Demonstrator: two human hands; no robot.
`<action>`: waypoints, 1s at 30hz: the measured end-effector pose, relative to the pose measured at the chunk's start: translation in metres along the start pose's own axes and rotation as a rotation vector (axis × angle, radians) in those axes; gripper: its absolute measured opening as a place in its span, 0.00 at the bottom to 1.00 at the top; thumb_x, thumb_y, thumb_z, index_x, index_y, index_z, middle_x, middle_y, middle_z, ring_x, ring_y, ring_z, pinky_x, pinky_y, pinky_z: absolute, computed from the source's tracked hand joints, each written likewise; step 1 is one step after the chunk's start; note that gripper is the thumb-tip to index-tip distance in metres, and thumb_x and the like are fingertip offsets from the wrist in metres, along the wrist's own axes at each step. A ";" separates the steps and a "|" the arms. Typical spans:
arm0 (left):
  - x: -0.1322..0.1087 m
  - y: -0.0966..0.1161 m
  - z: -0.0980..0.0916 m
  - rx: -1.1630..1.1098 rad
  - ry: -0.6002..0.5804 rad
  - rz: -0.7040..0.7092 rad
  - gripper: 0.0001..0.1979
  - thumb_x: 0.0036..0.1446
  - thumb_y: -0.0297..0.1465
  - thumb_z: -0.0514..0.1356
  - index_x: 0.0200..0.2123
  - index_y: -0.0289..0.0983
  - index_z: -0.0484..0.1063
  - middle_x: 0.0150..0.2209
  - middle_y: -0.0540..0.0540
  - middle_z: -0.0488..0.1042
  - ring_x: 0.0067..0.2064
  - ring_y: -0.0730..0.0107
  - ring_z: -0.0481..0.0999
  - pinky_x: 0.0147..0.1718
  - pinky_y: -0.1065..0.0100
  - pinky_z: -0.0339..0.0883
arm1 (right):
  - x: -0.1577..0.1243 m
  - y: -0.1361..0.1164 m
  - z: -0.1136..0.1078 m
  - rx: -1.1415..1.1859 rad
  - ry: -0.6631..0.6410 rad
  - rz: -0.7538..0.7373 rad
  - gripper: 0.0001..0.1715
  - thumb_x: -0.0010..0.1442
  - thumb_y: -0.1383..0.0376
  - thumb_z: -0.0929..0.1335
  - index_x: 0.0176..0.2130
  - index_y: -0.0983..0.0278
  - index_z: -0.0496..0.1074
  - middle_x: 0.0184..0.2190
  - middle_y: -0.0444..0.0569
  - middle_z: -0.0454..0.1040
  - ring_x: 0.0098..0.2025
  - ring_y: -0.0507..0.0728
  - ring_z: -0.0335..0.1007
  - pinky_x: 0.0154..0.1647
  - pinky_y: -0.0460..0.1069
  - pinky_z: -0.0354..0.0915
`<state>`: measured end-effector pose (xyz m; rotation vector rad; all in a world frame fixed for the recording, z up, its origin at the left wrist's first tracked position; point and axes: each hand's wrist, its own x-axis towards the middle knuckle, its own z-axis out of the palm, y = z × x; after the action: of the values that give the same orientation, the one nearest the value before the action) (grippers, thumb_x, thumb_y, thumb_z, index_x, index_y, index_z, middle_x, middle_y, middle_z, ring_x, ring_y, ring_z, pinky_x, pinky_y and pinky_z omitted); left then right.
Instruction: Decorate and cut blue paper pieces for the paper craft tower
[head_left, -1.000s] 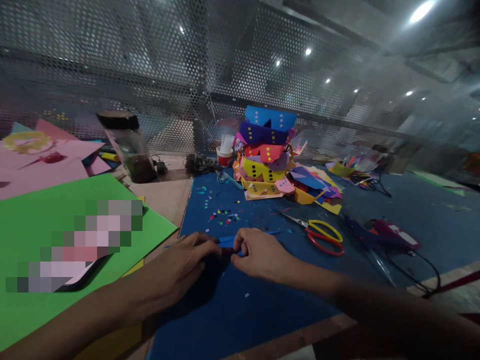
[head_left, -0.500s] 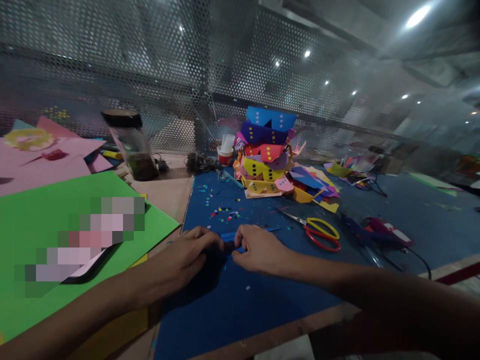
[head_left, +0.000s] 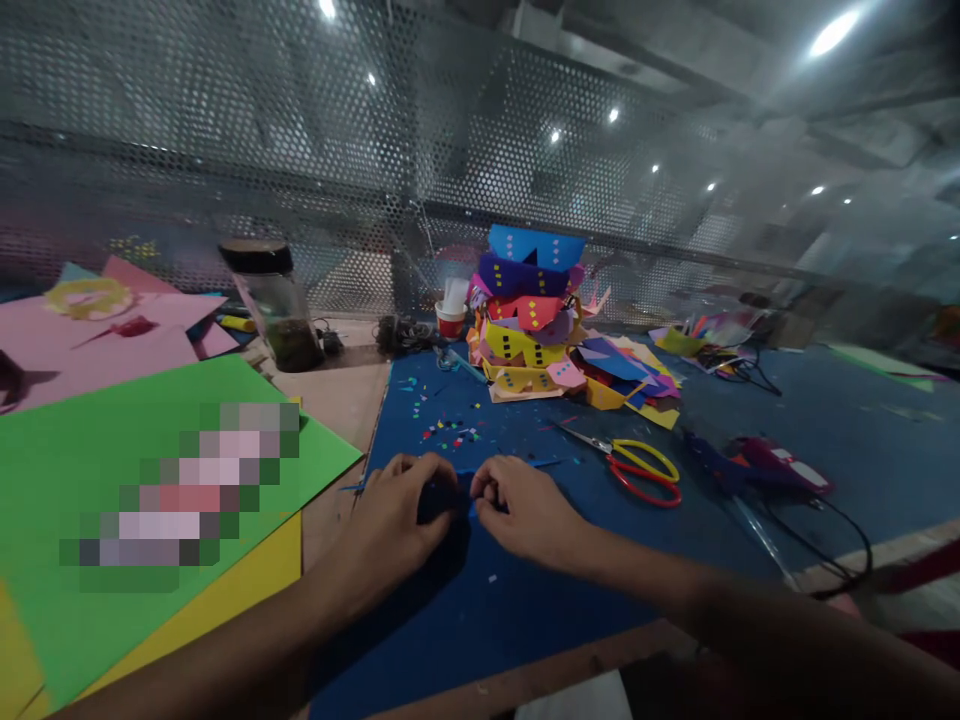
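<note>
My left hand (head_left: 401, 505) is closed, its thumb and fingertips bent together at a thin blue paper strip (head_left: 553, 463) low over the blue board (head_left: 465, 630). My right hand (head_left: 525, 508), fingers curled in, pinches the strip close to the left fingertips. One pointed end of the strip shows past each hand; its middle is largely hidden by fingers and shadow. Scissors (head_left: 641, 465) with yellow and red handles lie to the right of my right hand. Tiny coloured paper squares (head_left: 450, 433) are scattered just beyond the hands.
Folded coloured paper pieces (head_left: 525, 345) are stacked at the back, beside a cup (head_left: 450, 318). A glue gun (head_left: 772, 465) with a cord lies at right. Green paper (head_left: 225, 385) covers the left side, a lidded jar (head_left: 277, 310) behind it. A perforated metal screen (head_left: 330, 190) stands behind.
My left hand has arched up, with its thumb now apart from the palm. My right fingers have shifted slightly. The strip's left end shows more clearly, and the view has tilted a little.
</note>
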<state>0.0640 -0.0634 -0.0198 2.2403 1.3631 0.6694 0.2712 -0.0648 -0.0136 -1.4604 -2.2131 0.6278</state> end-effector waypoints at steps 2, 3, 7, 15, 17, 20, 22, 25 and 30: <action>0.000 0.004 0.004 0.029 0.024 -0.028 0.11 0.56 0.29 0.59 0.44 0.42 0.73 0.45 0.43 0.79 0.49 0.51 0.74 0.50 0.50 0.67 | -0.001 0.003 0.004 0.012 0.028 -0.023 0.07 0.57 0.73 0.68 0.37 0.62 0.72 0.32 0.43 0.73 0.38 0.54 0.68 0.39 0.48 0.59; 0.000 0.005 0.006 0.039 0.037 -0.045 0.12 0.55 0.29 0.59 0.44 0.42 0.73 0.45 0.44 0.80 0.49 0.50 0.74 0.50 0.50 0.67 | -0.001 0.004 0.007 0.014 0.044 -0.038 0.08 0.56 0.73 0.68 0.37 0.62 0.72 0.32 0.43 0.73 0.38 0.54 0.68 0.39 0.49 0.59; 0.002 0.009 0.016 0.072 0.089 -0.127 0.13 0.52 0.30 0.60 0.43 0.42 0.72 0.44 0.44 0.79 0.50 0.48 0.72 0.52 0.48 0.64 | -0.002 0.009 0.013 0.010 0.093 -0.089 0.09 0.55 0.72 0.68 0.37 0.62 0.72 0.33 0.43 0.72 0.38 0.55 0.67 0.40 0.50 0.59; 0.006 0.013 0.019 0.051 0.095 -0.182 0.15 0.49 0.31 0.58 0.43 0.41 0.70 0.44 0.43 0.79 0.50 0.46 0.72 0.52 0.46 0.62 | -0.003 0.012 0.014 0.048 0.113 -0.122 0.09 0.54 0.71 0.68 0.37 0.61 0.71 0.33 0.42 0.72 0.39 0.55 0.68 0.41 0.50 0.59; 0.006 0.009 0.019 0.047 0.095 -0.170 0.15 0.49 0.32 0.58 0.43 0.42 0.69 0.43 0.43 0.79 0.50 0.46 0.72 0.52 0.46 0.62 | -0.003 0.012 0.013 0.052 0.113 -0.130 0.09 0.54 0.72 0.68 0.37 0.61 0.71 0.34 0.43 0.73 0.39 0.55 0.67 0.41 0.50 0.60; 0.006 0.005 0.019 0.049 0.093 -0.161 0.15 0.49 0.33 0.58 0.42 0.42 0.70 0.44 0.44 0.79 0.50 0.46 0.72 0.51 0.47 0.62 | -0.004 0.012 0.012 0.050 0.118 -0.131 0.09 0.54 0.72 0.68 0.37 0.61 0.70 0.34 0.43 0.73 0.39 0.55 0.67 0.41 0.50 0.60; 0.006 0.004 0.018 0.041 0.082 -0.156 0.15 0.48 0.33 0.58 0.43 0.42 0.70 0.44 0.44 0.79 0.50 0.45 0.72 0.50 0.47 0.63 | -0.004 0.012 0.012 0.047 0.114 -0.131 0.09 0.53 0.72 0.68 0.37 0.61 0.70 0.34 0.43 0.73 0.39 0.55 0.68 0.42 0.51 0.60; 0.006 0.002 0.016 0.025 0.065 -0.153 0.16 0.48 0.32 0.58 0.44 0.42 0.70 0.44 0.44 0.79 0.50 0.45 0.73 0.51 0.47 0.62 | -0.004 0.012 0.011 0.048 0.105 -0.133 0.10 0.53 0.72 0.68 0.37 0.61 0.71 0.34 0.43 0.74 0.39 0.56 0.68 0.42 0.51 0.60; 0.006 0.000 0.013 -0.006 0.042 -0.134 0.16 0.49 0.33 0.58 0.44 0.43 0.71 0.44 0.45 0.80 0.50 0.46 0.74 0.52 0.47 0.63 | -0.005 0.011 0.011 0.044 0.101 -0.119 0.10 0.53 0.72 0.68 0.37 0.61 0.70 0.34 0.43 0.73 0.39 0.56 0.68 0.42 0.51 0.60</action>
<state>0.0741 -0.0592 -0.0288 2.1189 1.5146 0.6763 0.2750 -0.0667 -0.0288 -1.2994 -2.1752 0.5478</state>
